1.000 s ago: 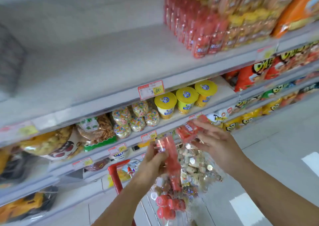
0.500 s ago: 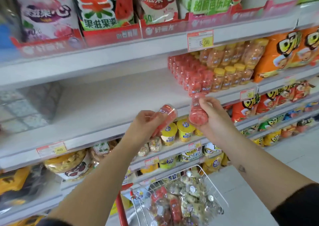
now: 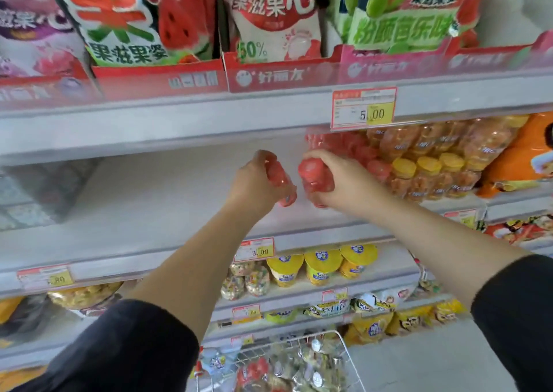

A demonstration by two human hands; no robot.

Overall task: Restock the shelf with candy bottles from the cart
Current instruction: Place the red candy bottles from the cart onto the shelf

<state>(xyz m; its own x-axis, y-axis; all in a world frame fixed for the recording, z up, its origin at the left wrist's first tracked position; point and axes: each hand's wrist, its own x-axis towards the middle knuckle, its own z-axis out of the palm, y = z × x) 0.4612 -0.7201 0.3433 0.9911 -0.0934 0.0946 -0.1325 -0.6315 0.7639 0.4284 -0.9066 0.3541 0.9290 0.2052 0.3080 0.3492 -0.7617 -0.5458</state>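
Observation:
My left hand [image 3: 254, 179] grips a red candy bottle [image 3: 281, 182], tilted, over the white shelf [image 3: 143, 200]. My right hand [image 3: 344, 182] holds a second red-capped candy bottle [image 3: 314, 173] just left of the row of red candy bottles [image 3: 359, 152] standing on that shelf. Both hands are raised inside the shelf bay, close together. At the bottom the white wire cart [image 3: 299, 358] holds more bottles and small packets.
Yellow-capped orange bottles [image 3: 431, 167] stand right of the red row, with orange snack bags [image 3: 520, 158] beyond. Gummy bags in red trays [image 3: 269, 32] fill the shelf above. Yellow-lidded cups [image 3: 320, 266] sit on the shelf below. The shelf's left half is bare.
Both hands rose from the cart with a red bottle each and now reach into the shelf bay beside the red row. The view tilted upward.

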